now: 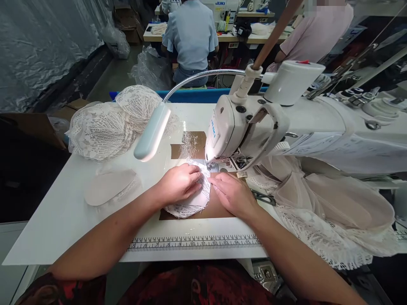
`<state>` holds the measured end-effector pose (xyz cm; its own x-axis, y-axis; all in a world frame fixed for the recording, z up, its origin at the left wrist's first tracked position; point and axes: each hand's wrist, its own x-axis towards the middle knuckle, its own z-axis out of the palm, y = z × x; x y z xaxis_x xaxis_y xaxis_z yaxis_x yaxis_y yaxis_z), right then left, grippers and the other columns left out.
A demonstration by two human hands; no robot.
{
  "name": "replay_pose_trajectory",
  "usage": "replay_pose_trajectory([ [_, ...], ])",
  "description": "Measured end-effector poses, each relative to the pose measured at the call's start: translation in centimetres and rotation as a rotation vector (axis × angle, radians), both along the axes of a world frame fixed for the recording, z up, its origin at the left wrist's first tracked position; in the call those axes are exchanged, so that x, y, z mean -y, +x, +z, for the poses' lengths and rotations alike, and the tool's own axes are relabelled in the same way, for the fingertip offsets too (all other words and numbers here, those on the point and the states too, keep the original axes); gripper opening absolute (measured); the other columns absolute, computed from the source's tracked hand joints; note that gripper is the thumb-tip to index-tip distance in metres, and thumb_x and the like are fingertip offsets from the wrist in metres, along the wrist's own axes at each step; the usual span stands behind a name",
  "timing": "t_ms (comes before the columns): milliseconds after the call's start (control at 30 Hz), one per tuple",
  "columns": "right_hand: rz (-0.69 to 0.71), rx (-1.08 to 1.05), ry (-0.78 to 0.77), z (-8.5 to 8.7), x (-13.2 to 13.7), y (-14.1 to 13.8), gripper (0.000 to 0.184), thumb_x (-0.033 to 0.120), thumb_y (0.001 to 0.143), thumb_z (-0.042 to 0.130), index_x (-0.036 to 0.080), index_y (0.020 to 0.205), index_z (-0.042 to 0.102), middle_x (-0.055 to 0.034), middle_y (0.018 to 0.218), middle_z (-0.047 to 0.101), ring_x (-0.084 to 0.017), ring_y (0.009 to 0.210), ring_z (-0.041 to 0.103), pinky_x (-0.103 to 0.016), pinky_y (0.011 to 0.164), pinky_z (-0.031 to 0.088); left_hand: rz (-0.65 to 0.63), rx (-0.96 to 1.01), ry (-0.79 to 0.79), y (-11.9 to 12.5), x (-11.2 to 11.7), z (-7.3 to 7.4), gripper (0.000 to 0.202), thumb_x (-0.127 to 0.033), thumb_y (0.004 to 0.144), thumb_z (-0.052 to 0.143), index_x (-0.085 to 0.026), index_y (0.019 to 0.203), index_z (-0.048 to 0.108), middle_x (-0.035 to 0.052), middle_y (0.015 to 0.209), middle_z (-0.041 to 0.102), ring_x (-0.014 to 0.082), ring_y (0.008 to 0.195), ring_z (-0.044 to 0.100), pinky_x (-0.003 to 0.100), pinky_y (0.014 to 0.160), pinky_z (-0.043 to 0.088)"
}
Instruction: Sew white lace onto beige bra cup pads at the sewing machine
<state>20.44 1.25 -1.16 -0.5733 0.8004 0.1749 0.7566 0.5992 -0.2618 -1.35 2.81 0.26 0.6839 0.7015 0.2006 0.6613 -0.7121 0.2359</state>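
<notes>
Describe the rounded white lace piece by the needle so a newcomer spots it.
Find the white JUKI sewing machine. At its needle end, the bare left hand rests on a rounded white lace piece over a brown patch. Only this lace piece lies under a hand.

Sewing machine (224, 120) and rear machine (221, 12) read "JUKI"; the ruler (193, 243), numbers including 12.

Single head-worn view, facing forward and down, close above the sewing table (63, 220)
</notes>
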Motion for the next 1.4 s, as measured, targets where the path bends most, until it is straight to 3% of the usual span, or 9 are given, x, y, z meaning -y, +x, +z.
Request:
replay_pose_trajectory([
  [233, 0.005, -0.015, -0.026, 0.0, 0.01, 0.13, 0.032, 0.013, 0.087, 0.042, 0.02, 0.104, 0.068, -0.0058, 0.083, 0.061, -0.017, 0.074, 0.052, -0.027, 0.067, 0.037, -0.104, 0.016, -0.024, 0.29, -0.16, 0.03, 0.034, -0.031, 0.094, 0.041, -0.013, 0.11, 0.063, 0.0122, 0.105, 0.064, 0.0229, 0.094, 0.06, 0.036, 0.08, 0.05],
  [500, 0.034, -0.025, -0.054, -0.16, 0.06, 0.39, 0.032, 0.015, 0.088, 0.042, 0.017, 0.106, 0.069, -0.0063, 0.082, 0.063, -0.018, 0.078, 0.052, -0.029, 0.07, 0.037, -0.1, -0.042, -0.062, 0.24, -0.05, 0.12, 0.034, -0.03, 0.092, 0.044, -0.013, 0.117, 0.06, 0.0123, 0.11, 0.062, 0.0237, 0.098, 0.059, 0.037, 0.084, 0.047],
  [800, 0.022, -0.087, -0.034, -0.24, 0.09, 0.44, 0.032, 0.012, 0.085, 0.042, 0.016, 0.105, 0.068, -0.0062, 0.083, 0.064, -0.018, 0.076, 0.053, -0.028, 0.065, 0.036, -0.112, -0.096, -0.038, 0.66, 0.01, 0.4, 0.026, -0.03, 0.091, 0.047, -0.015, 0.098, 0.066, 0.0072, 0.083, 0.062, 0.0203, 0.078, 0.052, 0.034, 0.074, 0.041],
  [1033, 0.005, -0.016, -0.034, -0.21, 0.03, 0.27, 0.033, 0.01, 0.084, 0.044, 0.018, 0.107, 0.067, -0.0062, 0.086, 0.063, -0.018, 0.076, 0.051, -0.029, 0.064, 0.032, -0.124, -0.125, -0.05, 0.56, 0.02, 0.36, 0.029, -0.029, 0.095, 0.04, -0.016, 0.098, 0.065, 0.0062, 0.083, 0.062, 0.0189, 0.075, 0.054, 0.035, 0.074, 0.039],
  [1133, -0.001, 0.033, -0.027, -0.31, 0.06, 0.21, 0.034, 0.01, 0.084, 0.045, 0.018, 0.108, 0.067, -0.006, 0.085, 0.062, -0.018, 0.076, 0.049, -0.029, 0.063, 0.031, -0.125, -0.133, -0.062, 0.55, -0.04, 0.35, 0.03, -0.029, 0.095, 0.038, -0.015, 0.099, 0.064, 0.0076, 0.089, 0.063, 0.0193, 0.077, 0.057, 0.034, 0.073, 0.041],
  [1300, 0.016, 0.05, 0.032, -0.5, 0.14, 0.17, 0.032, 0.012, 0.086, 0.043, 0.017, 0.106, 0.068, -0.0057, 0.079, 0.06, -0.019, 0.073, 0.046, -0.029, 0.063, 0.031, -0.141, -0.127, -0.039, 0.56, -0.03, 0.21, 0.034, -0.027, 0.094, 0.04, -0.011, 0.119, 0.056, 0.0128, 0.122, 0.059, 0.0235, 0.098, 0.059, 0.036, 0.079, 0.045],
  [1400, 0.021, 0.048, 0.055, -0.55, 0.19, 0.13, 0.033, 0.011, 0.086, 0.043, 0.017, 0.106, 0.068, -0.0057, 0.078, 0.06, -0.019, 0.074, 0.046, -0.029, 0.064, 0.031, -0.126, -0.164, 0.001, 0.56, 0.06, -0.14, 0.038, -0.029, 0.094, 0.04, -0.011, 0.125, 0.054, 0.0123, 0.132, 0.055, 0.0254, 0.1, 0.06, 0.04, 0.08, 0.045],
])
